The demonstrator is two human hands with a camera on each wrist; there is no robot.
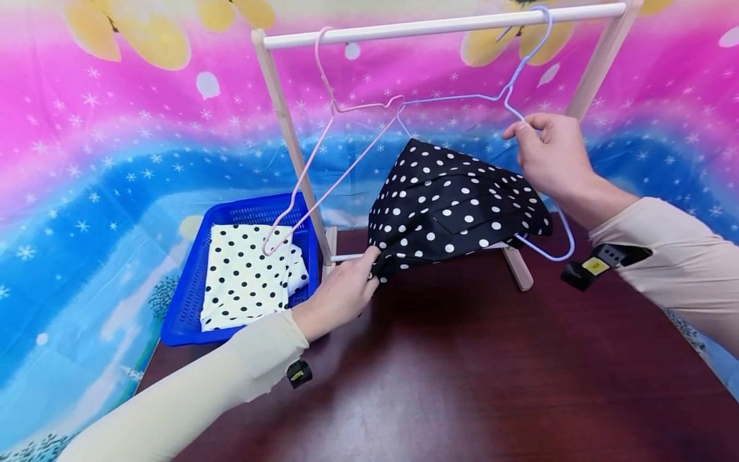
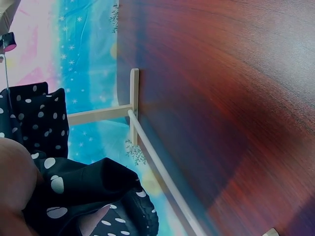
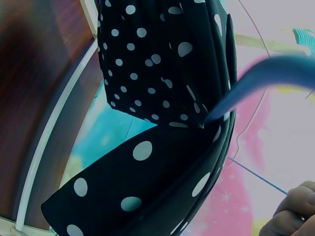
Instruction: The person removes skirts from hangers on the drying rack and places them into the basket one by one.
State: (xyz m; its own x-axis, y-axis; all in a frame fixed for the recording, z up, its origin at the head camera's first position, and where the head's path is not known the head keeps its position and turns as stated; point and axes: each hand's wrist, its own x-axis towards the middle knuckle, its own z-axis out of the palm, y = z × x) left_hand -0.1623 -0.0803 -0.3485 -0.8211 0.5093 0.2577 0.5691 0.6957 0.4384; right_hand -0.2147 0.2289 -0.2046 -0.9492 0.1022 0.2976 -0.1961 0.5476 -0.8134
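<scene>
A black polka-dot cloth (image 1: pixel 450 199) hangs folded over the lower bar of a lavender wire hanger (image 1: pixel 537 249). The hanger's hook goes over the rack's top rod. My left hand (image 1: pixel 343 289) grips the cloth's lower left edge between thumb and fingers; in the left wrist view the cloth (image 2: pixel 98 182) bunches beside that hand (image 2: pixel 17 177). Up at the hanger's right shoulder, my right hand (image 1: pixel 554 151) pinches the wire. The right wrist view shows the cloth (image 3: pixel 142 64) close up, with part of the hanger (image 3: pixel 266 78) blurred in front and my right hand (image 3: pixel 295 209) at the corner.
A pink wire hanger (image 1: pixel 312 156) hangs on the left of the wooden rack's rod (image 1: pixel 439 27). Behind its lower corner, a blue basket (image 1: pixel 179 314) holds white cloth with black dots (image 1: pixel 245 276). The rack stands on a dark red-brown table (image 1: pixel 462 385) before a patterned backdrop.
</scene>
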